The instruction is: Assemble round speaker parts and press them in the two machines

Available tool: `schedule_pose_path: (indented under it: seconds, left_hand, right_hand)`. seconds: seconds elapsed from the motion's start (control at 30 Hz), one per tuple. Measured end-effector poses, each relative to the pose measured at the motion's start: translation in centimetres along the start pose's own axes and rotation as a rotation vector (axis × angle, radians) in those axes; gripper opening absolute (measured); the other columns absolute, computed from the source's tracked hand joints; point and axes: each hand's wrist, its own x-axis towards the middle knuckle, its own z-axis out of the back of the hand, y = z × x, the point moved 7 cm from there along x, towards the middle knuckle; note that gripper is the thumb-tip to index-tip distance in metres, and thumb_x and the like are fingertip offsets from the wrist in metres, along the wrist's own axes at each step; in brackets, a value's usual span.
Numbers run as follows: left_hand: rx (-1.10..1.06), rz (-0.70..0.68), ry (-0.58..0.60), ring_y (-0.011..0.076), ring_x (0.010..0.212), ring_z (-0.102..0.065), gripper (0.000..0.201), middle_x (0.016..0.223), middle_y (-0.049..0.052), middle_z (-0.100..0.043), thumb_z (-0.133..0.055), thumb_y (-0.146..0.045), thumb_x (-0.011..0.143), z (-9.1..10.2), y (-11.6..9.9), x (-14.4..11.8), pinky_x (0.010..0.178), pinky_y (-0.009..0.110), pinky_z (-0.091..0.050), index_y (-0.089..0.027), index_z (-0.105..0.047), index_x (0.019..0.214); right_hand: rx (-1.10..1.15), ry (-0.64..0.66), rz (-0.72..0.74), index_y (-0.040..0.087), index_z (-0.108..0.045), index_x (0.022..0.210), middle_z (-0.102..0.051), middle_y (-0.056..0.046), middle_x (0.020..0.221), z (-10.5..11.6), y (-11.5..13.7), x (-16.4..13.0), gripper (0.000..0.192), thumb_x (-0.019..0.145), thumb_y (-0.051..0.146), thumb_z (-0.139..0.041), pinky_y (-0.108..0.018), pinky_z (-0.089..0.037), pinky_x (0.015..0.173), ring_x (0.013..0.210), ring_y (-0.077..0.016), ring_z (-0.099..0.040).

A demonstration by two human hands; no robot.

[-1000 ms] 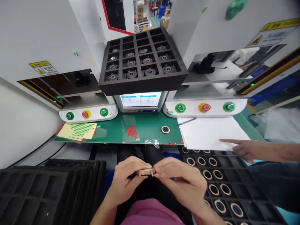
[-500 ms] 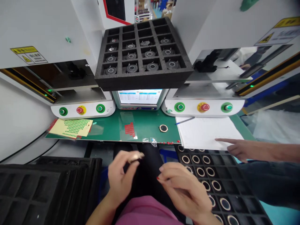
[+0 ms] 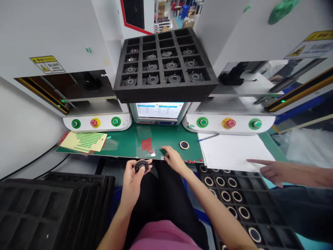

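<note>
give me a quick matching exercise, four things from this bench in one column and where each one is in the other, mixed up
Things:
1. black round part
2. red dot sheet
3. loose ring
4. pen

Places:
A. on the green mat, alone, right of the right hand
B. in the left hand
C. by the right fingertips, on the mat
D. at the top edge of the white paper

Pairs: 1-B, 2-C, 3-A, 4-D
</note>
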Motion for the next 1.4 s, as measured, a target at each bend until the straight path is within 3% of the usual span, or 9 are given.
schedule_pose_path:
  seconds: [0.13,0.27,0.43,0.5,0.63,0.8,0.97,1.17,1.4]
  left_hand:
    - [0.085,0.021,0.073,0.0095,0.066,-0.060,0.028,0.100,0.010,-0.076,-0.068,-0.041,0.082,-0.7,0.1,-0.1,0.063,0.021,-0.048,-0.016,-0.057,0.087]
    - [0.135,0.007,0.118,0.0065,0.055,-0.045,0.030,0.103,0.012,-0.075,-0.063,-0.040,0.087,-1.0,0.1,-0.3,0.054,0.020,-0.041,-0.013,-0.063,0.099]
    - [0.058,0.034,0.140,0.0114,0.065,-0.060,0.031,0.096,0.012,-0.075,-0.070,-0.042,0.080,-1.7,-0.2,-0.6,0.066,0.025,-0.051,-0.014,-0.059,0.088]
    - [0.030,0.056,0.134,0.0105,0.062,-0.059,0.030,0.091,0.012,-0.075,-0.069,-0.041,0.081,-1.8,-0.2,-0.7,0.063,0.023,-0.050,-0.015,-0.055,0.085]
    - [0.020,0.068,0.140,0.0036,0.048,-0.042,0.031,0.095,0.013,-0.075,-0.065,-0.042,0.085,-2.0,-0.2,-0.8,0.045,0.017,-0.034,-0.012,-0.060,0.095]
    - [-0.094,0.060,0.175,0.0079,0.055,-0.058,0.032,0.095,0.012,-0.075,-0.070,-0.041,0.081,-3.3,-0.7,-0.9,0.050,0.019,-0.047,-0.016,-0.051,0.088]
    - [-0.055,0.093,0.260,0.0087,0.049,-0.060,0.034,0.092,0.014,-0.075,-0.068,-0.044,0.082,-5.1,-0.9,-1.3,0.048,0.020,-0.050,-0.013,-0.057,0.090]
    - [-0.092,0.060,0.293,0.0123,0.054,-0.062,0.051,0.094,0.015,-0.074,-0.048,-0.058,0.091,-5.4,-1.2,-1.5,0.050,0.023,-0.051,-0.010,-0.065,0.097]
    - [-0.031,0.026,0.309,0.0132,0.054,-0.060,0.062,0.083,0.013,-0.073,-0.046,-0.066,0.089,-5.4,-1.7,-1.7,0.050,0.024,-0.050,-0.008,-0.066,0.098]
  right_hand:
    - [0.012,0.038,-0.026,0.016,-0.058,0.119,-0.062,-0.007,0.115,-0.1,-0.5,0.5,0.025,0.094,0.022,-0.059,-0.037,-0.055,0.082,0.089,-0.0168,-0.063]
    - [0.037,0.039,-0.045,0.016,-0.057,0.118,-0.061,-0.007,0.114,0.2,-0.3,0.6,0.028,0.091,0.013,-0.058,-0.036,-0.053,0.080,0.085,-0.0155,-0.062]
    - [0.124,-0.007,-0.046,0.017,-0.060,0.116,-0.061,-0.010,0.110,1.3,1.2,0.3,0.050,0.074,-0.006,-0.047,-0.036,-0.052,0.080,0.074,-0.0154,-0.061]
    - [0.184,-0.049,-0.035,0.019,-0.060,0.116,-0.061,-0.009,0.109,2.4,2.4,-0.4,0.051,0.073,-0.005,-0.047,-0.036,-0.052,0.081,0.074,-0.0155,-0.061]
    - [0.313,-0.179,-0.042,0.023,-0.052,0.122,-0.064,-0.006,0.104,6.3,5.6,-3.0,0.040,0.084,0.011,-0.053,-0.033,-0.052,0.075,0.073,-0.0149,-0.062]
    - [0.872,-0.393,-0.114,0.028,-0.055,0.114,-0.063,-0.005,0.113,11.1,9.3,-6.8,0.038,0.081,0.020,-0.072,-0.028,-0.053,0.068,0.071,-0.0106,-0.063]
    - [1.170,-0.278,-0.206,0.031,-0.056,0.116,-0.065,-0.005,0.113,10.2,11.6,-7.9,0.050,0.075,0.017,-0.080,-0.026,-0.056,0.062,0.064,-0.0083,-0.063]
    - [1.182,-0.254,-0.225,0.031,-0.054,0.119,-0.061,-0.006,0.121,9.2,12.2,-8.0,0.052,0.076,0.019,-0.080,-0.027,-0.057,0.063,0.063,-0.0076,-0.062]
    - [1.118,-0.299,-0.206,0.031,-0.055,0.114,-0.060,-0.003,0.119,9.9,12.6,-7.4,0.047,0.076,0.015,-0.077,-0.026,-0.057,0.064,0.063,-0.0067,-0.063]
